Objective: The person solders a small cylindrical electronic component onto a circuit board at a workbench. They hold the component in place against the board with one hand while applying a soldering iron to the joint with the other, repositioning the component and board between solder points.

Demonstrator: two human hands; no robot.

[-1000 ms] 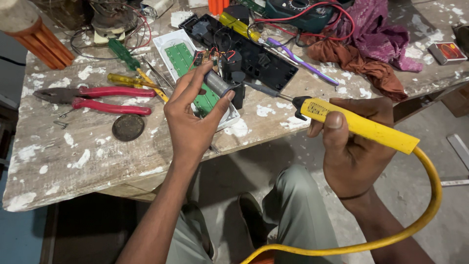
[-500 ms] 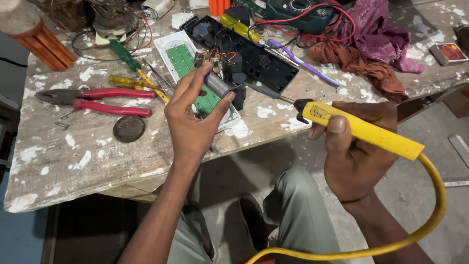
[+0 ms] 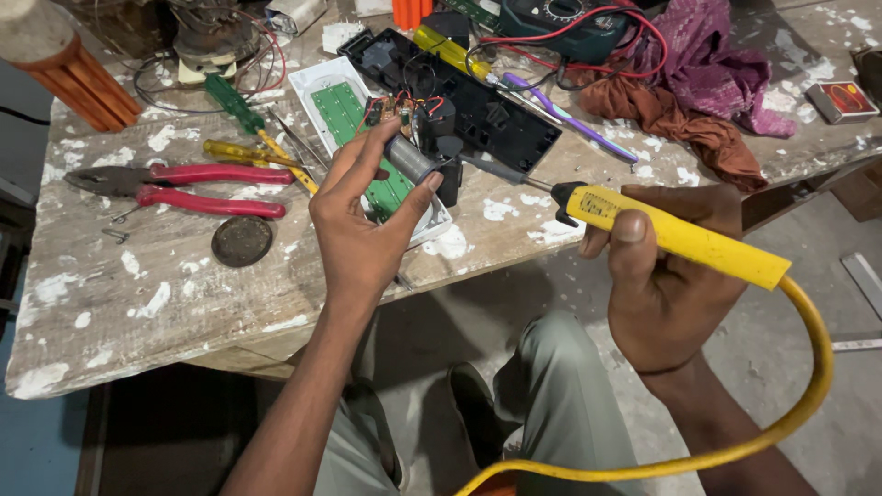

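The fingers (image 3: pixel 409 197) of the left hand (image 3: pixel 363 230) are pinched around a small grey cylindrical part (image 3: pixel 407 158), held up over the near edge of the table (image 3: pixel 138 303), with thin red and dark wires running from it to the black casing (image 3: pixel 478 101) lying open behind. The right hand (image 3: pixel 671 276) is clenched around a yellow soldering iron (image 3: pixel 675 234), thumb pressed on top of the handle; its dark metal tip points left toward the grey part and ends just beside it, though I cannot tell whether they touch. A yellow cable (image 3: pixel 808 386) loops from the iron's back end down past the person's knee. Under the left hand sits a white tray holding a green circuit board (image 3: pixel 342 106). To the left lie red-handled pliers (image 3: pixel 197 188), a yellow-handled screwdriver (image 3: pixel 241 152) and a dark round disc (image 3: pixel 242 241). A purple and brown cloth (image 3: pixel 698 87) is bunched at the far right of the table.
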